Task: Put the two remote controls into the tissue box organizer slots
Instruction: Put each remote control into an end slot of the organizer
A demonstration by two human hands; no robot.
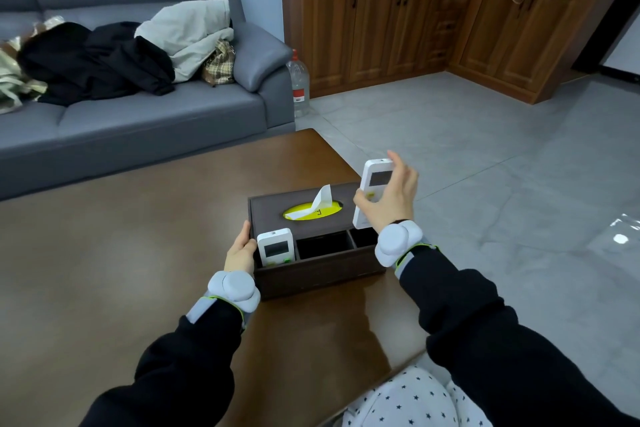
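A dark brown tissue box organizer (322, 274) stands near the right edge of the wooden coffee table (121, 253), with a white tissue (320, 204) poking from its yellow opening. One white remote (276, 247) stands upright in the left front slot. My left hand (239, 251) rests against the organizer's left side. My right hand (391, 198) holds a second white remote (369, 196) tilted, its lower end just above the right front slot (365, 237). The middle slot (325, 244) holds nothing.
A grey sofa (156, 121) with piled clothes runs along the far left. A clear plastic bottle (299, 83) stands on the floor by the sofa arm. Wooden cabinets (398, 21) line the back wall. Grey tiled floor lies to the right.
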